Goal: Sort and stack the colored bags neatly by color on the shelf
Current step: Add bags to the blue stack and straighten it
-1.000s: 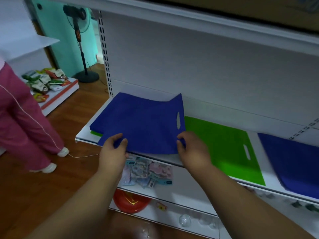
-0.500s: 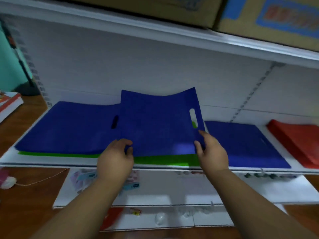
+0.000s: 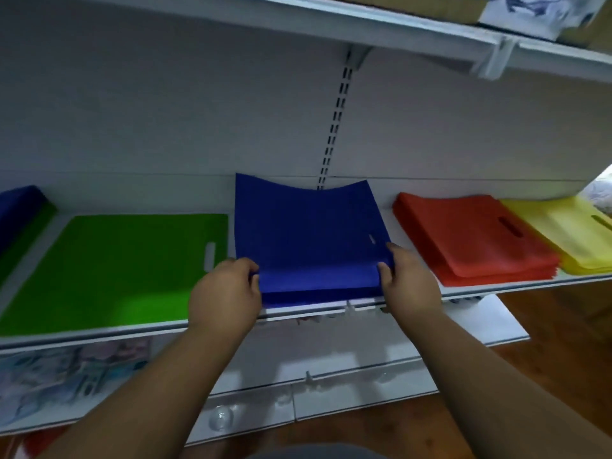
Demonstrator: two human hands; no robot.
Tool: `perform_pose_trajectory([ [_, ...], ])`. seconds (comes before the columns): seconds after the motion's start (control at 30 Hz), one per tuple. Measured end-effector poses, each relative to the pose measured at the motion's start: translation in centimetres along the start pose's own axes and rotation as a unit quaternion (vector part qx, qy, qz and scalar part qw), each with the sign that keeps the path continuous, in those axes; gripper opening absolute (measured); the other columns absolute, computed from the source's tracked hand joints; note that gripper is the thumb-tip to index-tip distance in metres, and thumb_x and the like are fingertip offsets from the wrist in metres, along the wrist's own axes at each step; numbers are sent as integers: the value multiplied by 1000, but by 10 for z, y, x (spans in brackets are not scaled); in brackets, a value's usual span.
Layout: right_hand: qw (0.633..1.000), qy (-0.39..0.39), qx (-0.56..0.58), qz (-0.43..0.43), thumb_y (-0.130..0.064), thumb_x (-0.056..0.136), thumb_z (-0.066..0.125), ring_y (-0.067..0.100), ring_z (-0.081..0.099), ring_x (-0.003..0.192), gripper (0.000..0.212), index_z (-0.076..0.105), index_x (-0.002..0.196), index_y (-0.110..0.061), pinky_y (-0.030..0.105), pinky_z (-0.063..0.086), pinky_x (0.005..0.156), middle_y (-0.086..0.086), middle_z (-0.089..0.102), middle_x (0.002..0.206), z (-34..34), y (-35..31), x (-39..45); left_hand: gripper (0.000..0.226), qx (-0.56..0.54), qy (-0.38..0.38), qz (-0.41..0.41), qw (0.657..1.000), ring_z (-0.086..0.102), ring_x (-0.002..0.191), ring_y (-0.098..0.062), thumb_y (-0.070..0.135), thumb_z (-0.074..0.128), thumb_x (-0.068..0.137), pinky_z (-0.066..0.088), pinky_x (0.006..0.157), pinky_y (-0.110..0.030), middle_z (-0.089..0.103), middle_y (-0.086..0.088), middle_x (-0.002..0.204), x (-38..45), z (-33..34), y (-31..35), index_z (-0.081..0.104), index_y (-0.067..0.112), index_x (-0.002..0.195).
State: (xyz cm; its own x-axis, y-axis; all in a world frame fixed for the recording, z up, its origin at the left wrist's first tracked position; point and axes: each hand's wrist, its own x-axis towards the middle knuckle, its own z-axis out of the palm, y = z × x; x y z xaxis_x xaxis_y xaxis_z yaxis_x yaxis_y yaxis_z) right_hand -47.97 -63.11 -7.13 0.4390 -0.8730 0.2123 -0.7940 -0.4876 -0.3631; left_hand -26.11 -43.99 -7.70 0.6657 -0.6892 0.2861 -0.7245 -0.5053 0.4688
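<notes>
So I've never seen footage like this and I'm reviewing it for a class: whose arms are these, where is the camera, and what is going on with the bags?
There is no robot here. The camera sits on a person's head and looks forward and down, so you see that person's own bare arms reaching out. In front is a white shelf with flat cloth bags laid out by colour: a green bag on the left, a blue pile in the middle, then a red pile and a yellow pile. The left hand and right hand each grip a front corner of one blue bag, holding it over the blue pile. More goods lie on the lower shelves, too blurred to name.
</notes>
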Motion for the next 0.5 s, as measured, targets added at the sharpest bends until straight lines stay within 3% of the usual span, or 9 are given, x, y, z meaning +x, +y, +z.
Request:
perform_pose_trajectory([
  [0.33,990,-126,-69,-15,-31,96,55,35,61,97,37,59,126,-10,38,51,77,15,59,114,6,61,45,19,146,-94,-37,984,63,86,-31,28,55,91,47,68,-34,64,-7,97,4,51,51,70,18,100],
  [0.5,987,-120,-104,-21,-37,95,55,33,60,88,33,64,116,-13,32,40,64,12,56,109,3,67,46,15,159,-68,-12,985,60,72,-36,28,72,80,46,61,-35,57,-13,89,3,53,54,74,15,88],
])
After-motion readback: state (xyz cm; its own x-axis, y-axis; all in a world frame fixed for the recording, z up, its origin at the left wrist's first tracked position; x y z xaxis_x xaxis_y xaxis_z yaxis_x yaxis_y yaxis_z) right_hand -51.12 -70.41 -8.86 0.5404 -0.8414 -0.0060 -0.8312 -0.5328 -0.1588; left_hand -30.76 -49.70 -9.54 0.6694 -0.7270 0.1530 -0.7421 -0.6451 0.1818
